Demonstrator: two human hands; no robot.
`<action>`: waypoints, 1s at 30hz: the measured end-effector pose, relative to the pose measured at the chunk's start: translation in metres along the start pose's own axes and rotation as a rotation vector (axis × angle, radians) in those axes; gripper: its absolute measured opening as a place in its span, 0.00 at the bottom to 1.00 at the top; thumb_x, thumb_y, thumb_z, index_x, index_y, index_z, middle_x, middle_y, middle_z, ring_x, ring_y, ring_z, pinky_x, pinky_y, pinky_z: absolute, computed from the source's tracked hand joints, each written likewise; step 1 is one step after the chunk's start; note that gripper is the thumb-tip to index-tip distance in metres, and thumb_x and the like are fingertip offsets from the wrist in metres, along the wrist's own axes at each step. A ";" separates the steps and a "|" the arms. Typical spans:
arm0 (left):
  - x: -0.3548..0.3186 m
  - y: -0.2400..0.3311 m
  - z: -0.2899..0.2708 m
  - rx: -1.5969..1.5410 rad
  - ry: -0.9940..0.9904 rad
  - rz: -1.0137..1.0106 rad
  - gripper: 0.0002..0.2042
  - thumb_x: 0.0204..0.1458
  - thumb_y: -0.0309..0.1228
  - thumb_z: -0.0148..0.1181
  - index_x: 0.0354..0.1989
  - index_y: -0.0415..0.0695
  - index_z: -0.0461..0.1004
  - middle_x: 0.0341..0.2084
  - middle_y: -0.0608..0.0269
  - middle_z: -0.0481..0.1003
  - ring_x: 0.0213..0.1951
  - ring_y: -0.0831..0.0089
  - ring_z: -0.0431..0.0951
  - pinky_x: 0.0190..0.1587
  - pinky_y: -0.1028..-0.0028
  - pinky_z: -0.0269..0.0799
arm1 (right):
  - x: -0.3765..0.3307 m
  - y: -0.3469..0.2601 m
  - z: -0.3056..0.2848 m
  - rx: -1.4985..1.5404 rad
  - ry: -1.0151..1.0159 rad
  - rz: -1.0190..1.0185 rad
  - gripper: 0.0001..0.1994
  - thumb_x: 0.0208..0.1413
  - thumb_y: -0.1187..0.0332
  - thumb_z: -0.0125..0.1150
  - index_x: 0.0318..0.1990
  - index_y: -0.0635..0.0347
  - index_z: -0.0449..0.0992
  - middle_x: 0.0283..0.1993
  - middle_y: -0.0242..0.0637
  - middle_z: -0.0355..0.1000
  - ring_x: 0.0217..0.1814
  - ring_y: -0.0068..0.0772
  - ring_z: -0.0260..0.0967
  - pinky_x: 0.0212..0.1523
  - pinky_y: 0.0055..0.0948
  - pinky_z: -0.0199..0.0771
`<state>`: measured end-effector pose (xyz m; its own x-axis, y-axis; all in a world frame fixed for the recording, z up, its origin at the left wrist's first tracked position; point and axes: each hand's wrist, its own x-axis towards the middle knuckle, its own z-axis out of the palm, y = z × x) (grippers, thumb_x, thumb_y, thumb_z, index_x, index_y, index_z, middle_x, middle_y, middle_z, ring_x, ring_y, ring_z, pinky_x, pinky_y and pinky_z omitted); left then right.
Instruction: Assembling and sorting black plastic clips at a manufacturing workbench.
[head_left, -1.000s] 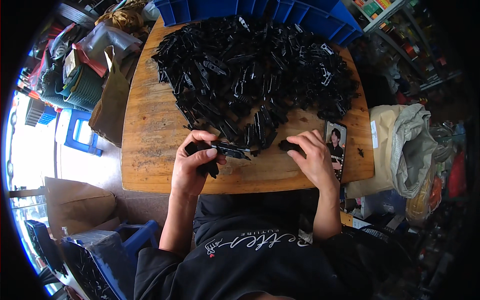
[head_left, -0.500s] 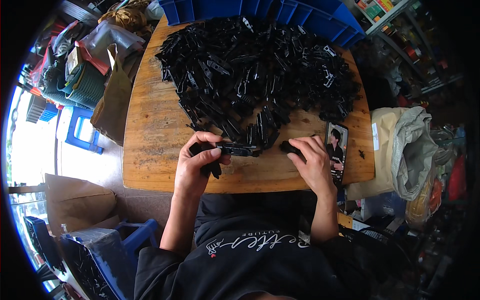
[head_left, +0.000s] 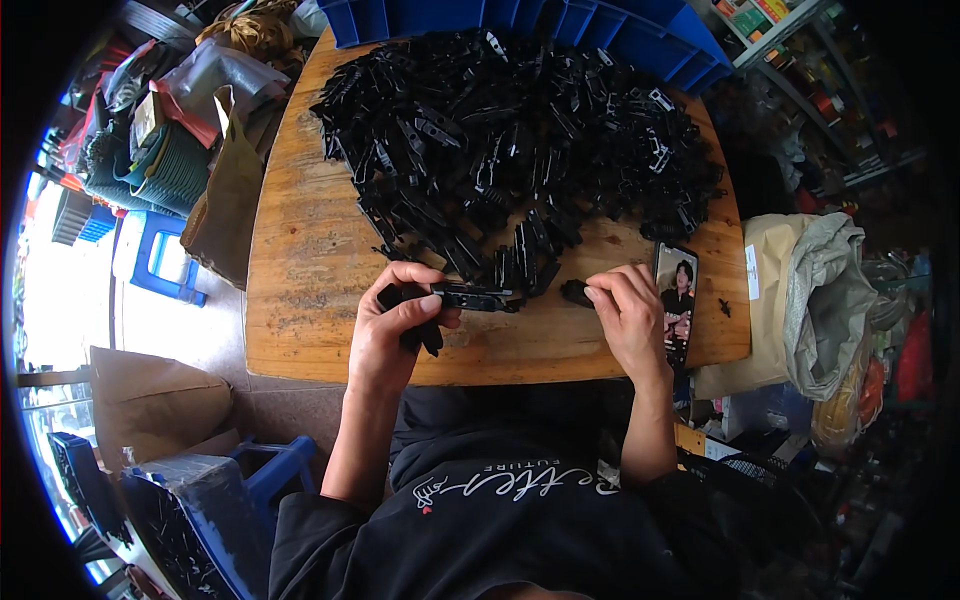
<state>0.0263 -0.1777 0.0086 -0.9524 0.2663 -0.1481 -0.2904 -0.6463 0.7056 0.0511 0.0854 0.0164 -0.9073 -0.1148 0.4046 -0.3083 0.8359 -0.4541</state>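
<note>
In my left hand are several long black plastic parts, gripped near the front edge of the wooden table. One black plastic part points to the right from between thumb and fingers, and others stick out below the palm. My right hand is closed, thumb against fingertips, on a small dark piece whose exact kind I cannot make out. A gap of bare wood lies between the two hands. Beyond them spreads a large heap of black plastic parts, its nearest pieces almost touching my left hand's part.
A phone showing a person on its screen lies right of my right hand. Blue plastic crates stand behind the heap. Open sacks stand at the right, with a brown paper bag and blue stool at the left.
My right hand has shifted very slightly, its fingers drawn closer together around the small dark piece. My left hand and its parts look the same. The picture on the phone screen has changed.
</note>
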 end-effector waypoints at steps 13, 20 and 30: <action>-0.002 0.000 0.003 0.016 0.034 -0.010 0.09 0.45 0.18 0.55 0.36 0.37 0.69 0.26 0.57 0.74 0.28 0.70 0.77 0.34 0.72 0.75 | -0.004 -0.011 -0.006 -0.078 -0.115 -0.017 0.09 0.42 0.75 0.63 0.33 0.63 0.73 0.38 0.38 0.71 0.40 0.39 0.66 0.40 0.32 0.68; 0.002 -0.010 0.020 0.146 0.119 0.016 0.11 0.44 0.18 0.57 0.38 0.36 0.71 0.29 0.56 0.75 0.31 0.71 0.77 0.37 0.75 0.73 | -0.008 -0.037 -0.009 0.598 -0.114 0.167 0.08 0.49 0.77 0.59 0.37 0.68 0.70 0.36 0.38 0.70 0.36 0.24 0.69 0.40 0.21 0.69; -0.005 -0.019 0.033 0.562 0.117 0.146 0.10 0.45 0.21 0.61 0.38 0.40 0.75 0.27 0.71 0.74 0.28 0.87 0.69 0.31 0.85 0.64 | 0.008 -0.058 0.003 1.051 -0.242 0.448 0.10 0.54 0.70 0.56 0.39 0.69 0.71 0.31 0.35 0.71 0.27 0.19 0.68 0.31 0.17 0.69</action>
<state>0.0402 -0.1431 0.0185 -0.9920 0.1014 -0.0746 -0.0924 -0.1840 0.9786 0.0610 0.0350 0.0436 -0.9909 -0.1159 -0.0689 0.0711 -0.0150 -0.9974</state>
